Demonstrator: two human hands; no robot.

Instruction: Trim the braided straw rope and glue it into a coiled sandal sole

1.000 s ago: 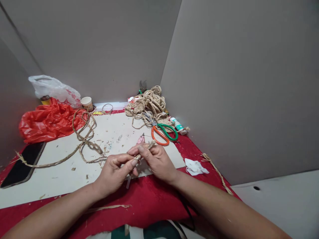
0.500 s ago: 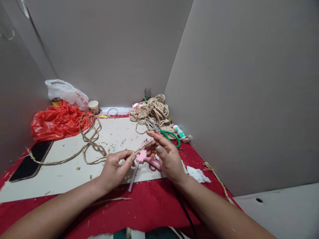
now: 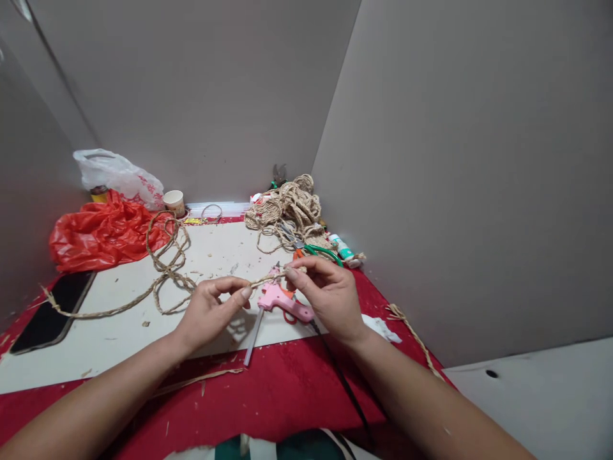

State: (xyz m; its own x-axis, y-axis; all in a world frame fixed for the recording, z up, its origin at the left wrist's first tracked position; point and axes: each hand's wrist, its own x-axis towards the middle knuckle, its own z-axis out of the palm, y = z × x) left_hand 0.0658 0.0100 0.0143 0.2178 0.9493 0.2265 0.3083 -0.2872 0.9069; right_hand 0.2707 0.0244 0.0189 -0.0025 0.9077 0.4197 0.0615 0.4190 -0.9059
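Observation:
A braided straw rope stretches between my two hands above the white board. My left hand pinches it between thumb and forefinger. Close to the rope's end, my right hand grips it with thumb and fingertips. From the left hand the rope seems to run on into loose loops on the board, though the hand hides the join. Just below the held stretch lies a pink glue gun with a clear glue stick poking out of its back. Orange-handled scissors are partly hidden under it.
Coiled straw rope is heaped at the back, with green-handled scissors and a white-green bottle beside it. A red plastic bag, a paper cup and a phone are on the left. Grey walls enclose the back and right.
My right hand has gone from spread fingers to a pinch on the rope near its end. The stretch between my hands now lies flatter. The view has shifted slightly.

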